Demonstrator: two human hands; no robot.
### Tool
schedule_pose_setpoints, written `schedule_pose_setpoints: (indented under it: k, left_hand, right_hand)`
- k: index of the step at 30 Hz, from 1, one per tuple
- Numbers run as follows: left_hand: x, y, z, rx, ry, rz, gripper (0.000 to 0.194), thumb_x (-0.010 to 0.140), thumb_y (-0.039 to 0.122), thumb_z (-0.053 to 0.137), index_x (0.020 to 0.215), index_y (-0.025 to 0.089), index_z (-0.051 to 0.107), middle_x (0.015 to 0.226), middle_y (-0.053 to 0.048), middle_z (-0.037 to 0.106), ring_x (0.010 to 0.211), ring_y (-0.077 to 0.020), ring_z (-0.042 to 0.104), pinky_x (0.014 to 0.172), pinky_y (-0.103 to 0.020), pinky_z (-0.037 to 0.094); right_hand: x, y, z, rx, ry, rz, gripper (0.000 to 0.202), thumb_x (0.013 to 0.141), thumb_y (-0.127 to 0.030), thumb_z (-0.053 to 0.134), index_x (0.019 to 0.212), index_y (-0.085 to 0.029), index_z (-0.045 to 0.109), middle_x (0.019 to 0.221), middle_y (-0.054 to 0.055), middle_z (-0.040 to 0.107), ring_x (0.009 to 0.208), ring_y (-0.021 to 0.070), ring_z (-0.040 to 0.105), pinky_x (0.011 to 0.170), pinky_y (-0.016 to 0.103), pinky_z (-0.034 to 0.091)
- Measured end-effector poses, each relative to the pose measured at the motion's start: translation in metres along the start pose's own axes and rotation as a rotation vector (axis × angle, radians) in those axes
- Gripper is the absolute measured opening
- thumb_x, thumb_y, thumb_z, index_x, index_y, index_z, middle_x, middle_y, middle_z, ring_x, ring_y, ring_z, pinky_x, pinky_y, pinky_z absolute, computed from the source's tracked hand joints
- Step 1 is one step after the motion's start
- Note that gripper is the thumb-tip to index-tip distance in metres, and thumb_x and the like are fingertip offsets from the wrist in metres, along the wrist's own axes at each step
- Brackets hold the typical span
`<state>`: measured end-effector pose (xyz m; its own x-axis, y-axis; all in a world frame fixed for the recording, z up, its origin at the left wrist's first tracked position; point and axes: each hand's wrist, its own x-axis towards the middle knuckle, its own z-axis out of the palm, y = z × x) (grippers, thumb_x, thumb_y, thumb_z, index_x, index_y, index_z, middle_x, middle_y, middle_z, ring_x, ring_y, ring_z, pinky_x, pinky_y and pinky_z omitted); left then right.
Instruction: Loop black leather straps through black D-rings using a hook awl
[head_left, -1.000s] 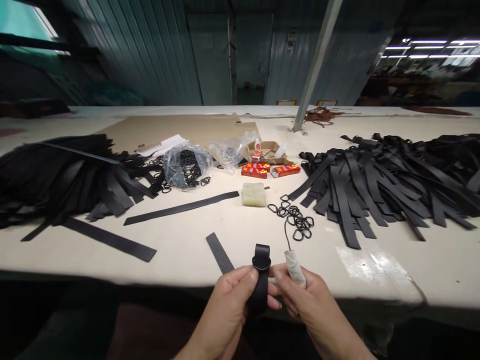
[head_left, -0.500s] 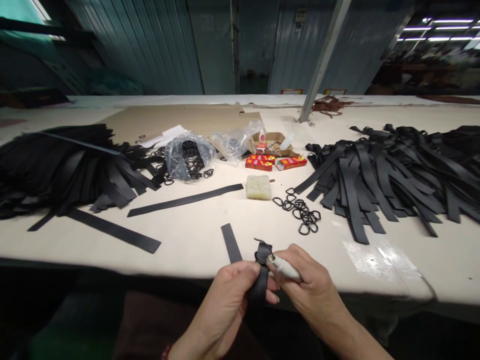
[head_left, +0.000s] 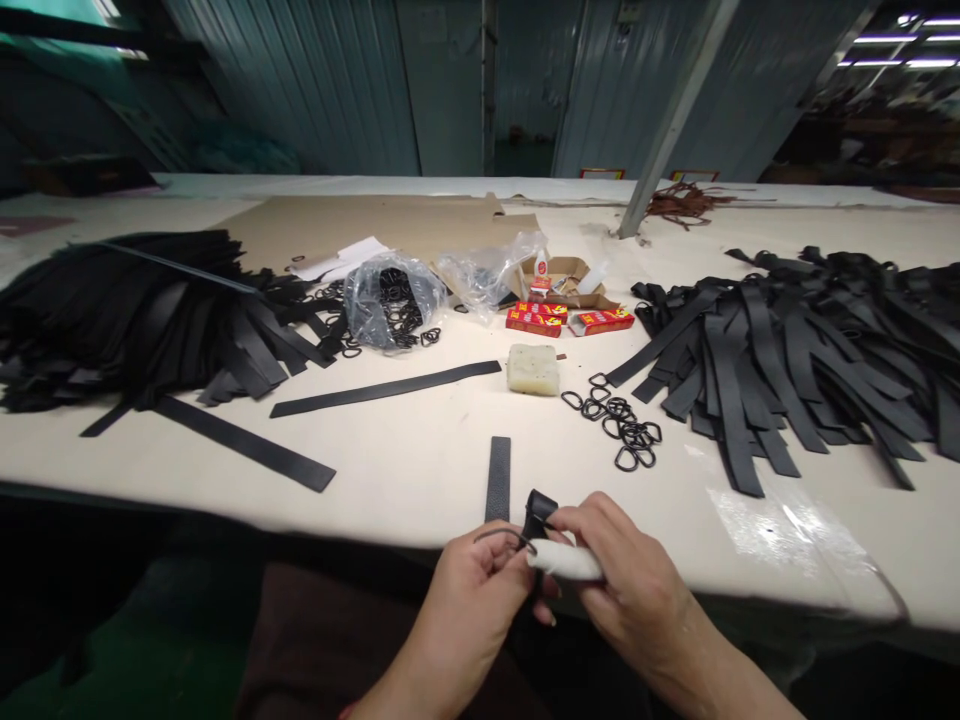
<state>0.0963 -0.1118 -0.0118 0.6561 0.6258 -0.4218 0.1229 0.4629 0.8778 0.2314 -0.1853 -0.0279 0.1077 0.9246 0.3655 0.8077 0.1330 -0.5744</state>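
At the table's front edge my left hand (head_left: 469, 610) is closed on a black strap (head_left: 540, 507), whose end is folded over into a loop. A D-ring in the fold cannot be made out now. My right hand (head_left: 637, 580) grips a white-handled tool (head_left: 568, 560) with a thin, curved dark tip pointing left over my left fingers. Its fingertips also touch the folded strap end. Another flat black strap length (head_left: 498, 478) sticks up behind my left hand; whether it is the same strap I cannot tell. Beyond lie loose black D-rings (head_left: 619, 425) and a pale waxy block (head_left: 533, 370).
Heaps of black straps lie at left (head_left: 150, 320) and right (head_left: 780, 350). Single straps (head_left: 382, 390) lie left of centre. A plastic bag of black rings (head_left: 394, 300), red boxes (head_left: 600, 321) and an open carton (head_left: 566, 272) stand behind. A metal post (head_left: 675, 120) rises at the back.
The tool's curved tip has swung lower and left, over my left hand. The strap end now shows as a folded loop, and the strap length behind stands straighter. The view has shifted slightly.
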Motion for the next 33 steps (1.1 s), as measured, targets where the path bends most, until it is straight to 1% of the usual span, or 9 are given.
schedule_pose_setpoints:
  k: [4, 6, 8, 12, 17, 22, 25, 29, 33]
  left_hand:
    - [0.000, -0.002, -0.002, 0.091, 0.056, -0.016, 0.016, 0.073, 0.027, 0.057, 0.064, 0.013, 0.056, 0.058, -0.001, 0.062, 0.047, -0.0100, 0.051, 0.052, -0.022, 0.038]
    - [0.000, -0.002, -0.003, 0.094, 0.061, -0.012, 0.016, 0.074, 0.027, 0.055, 0.065, 0.013, 0.056, 0.059, -0.002, 0.062, 0.047, -0.0100, 0.052, 0.052, -0.022, 0.038]
    - [0.001, -0.003, -0.004, 0.089, 0.061, -0.010, 0.015, 0.074, 0.026, 0.055, 0.067, 0.013, 0.057, 0.060, -0.002, 0.062, 0.048, -0.0103, 0.052, 0.053, -0.023, 0.039]
    - [0.002, -0.005, -0.004, 0.086, 0.051, 0.054, 0.013, 0.076, 0.024, 0.053, 0.071, 0.013, 0.059, 0.063, -0.003, 0.062, 0.053, -0.0120, 0.054, 0.057, -0.024, 0.043]
    - [-0.003, -0.007, -0.007, 0.307, 0.103, 0.180, 0.011, 0.080, 0.021, 0.047, 0.078, 0.018, 0.058, 0.070, -0.002, 0.065, 0.059, -0.0144, 0.059, 0.061, -0.024, 0.045]
    - [-0.010, -0.004, -0.010, 0.496, 0.136, 0.210, 0.003, 0.084, 0.022, 0.045, 0.082, 0.022, 0.048, 0.059, 0.003, 0.063, 0.057, -0.0146, 0.061, 0.059, -0.021, 0.043]
    - [-0.011, -0.003, -0.011, 0.554, 0.108, 0.251, 0.005, 0.084, 0.022, 0.045, 0.080, 0.023, 0.046, 0.055, 0.004, 0.059, 0.054, -0.0140, 0.059, 0.057, -0.020, 0.042]
    - [-0.011, -0.007, -0.009, 0.509, 0.105, 0.239, 0.006, 0.084, 0.023, 0.046, 0.078, 0.022, 0.045, 0.052, 0.006, 0.052, 0.046, -0.0118, 0.054, 0.049, -0.019, 0.041]
    - [-0.008, -0.015, -0.008, 0.330, 0.083, 0.210, 0.006, 0.084, 0.026, 0.047, 0.083, 0.021, 0.049, 0.054, 0.006, 0.053, 0.048, -0.0118, 0.055, 0.051, -0.020, 0.043]
  right_hand:
    - [0.013, 0.005, -0.001, 0.054, 0.149, 0.389, 0.011, 0.079, -0.023, 0.047, 0.070, -0.019, 0.052, 0.061, -0.002, 0.047, 0.055, 0.0139, 0.046, 0.051, 0.024, 0.037]
    - [0.015, 0.003, -0.003, 0.123, 0.116, 0.599, 0.023, 0.081, -0.036, 0.048, 0.064, -0.020, 0.050, 0.054, -0.004, 0.044, 0.051, 0.0130, 0.042, 0.047, 0.023, 0.035]
    - [0.014, -0.003, -0.003, 0.260, 0.017, 0.688, 0.031, 0.081, -0.044, 0.047, 0.063, -0.019, 0.051, 0.053, -0.004, 0.045, 0.051, 0.0129, 0.042, 0.047, 0.022, 0.035]
    - [0.007, -0.020, 0.003, 0.627, -0.144, 0.727, 0.031, 0.081, -0.042, 0.049, 0.063, -0.017, 0.055, 0.058, -0.001, 0.057, 0.056, 0.0137, 0.051, 0.054, 0.022, 0.039]
    - [0.004, -0.027, 0.014, 0.707, -0.010, 0.777, 0.025, 0.077, -0.038, 0.057, 0.064, -0.017, 0.057, 0.058, -0.001, 0.059, 0.057, 0.0141, 0.053, 0.056, 0.023, 0.042]
    - [0.004, -0.029, 0.015, 0.680, 0.014, 0.790, 0.025, 0.076, -0.040, 0.058, 0.065, -0.017, 0.056, 0.059, -0.001, 0.056, 0.057, 0.0141, 0.049, 0.054, 0.024, 0.040]
    - [0.007, -0.032, 0.015, 0.767, -0.015, 0.849, 0.026, 0.074, -0.041, 0.060, 0.066, -0.017, 0.054, 0.055, -0.003, 0.050, 0.050, 0.0106, 0.041, 0.046, 0.022, 0.034]
    - [0.005, -0.034, 0.019, 1.063, -0.054, 0.954, 0.035, 0.073, -0.049, 0.061, 0.069, -0.018, 0.046, 0.044, -0.012, 0.028, 0.040, 0.0047, 0.018, 0.038, 0.019, 0.015]
    - [0.002, -0.035, 0.023, 1.224, -0.085, 0.940, 0.036, 0.077, -0.051, 0.057, 0.072, -0.017, 0.044, 0.044, -0.013, 0.026, 0.039, 0.0035, 0.015, 0.040, 0.019, 0.018]
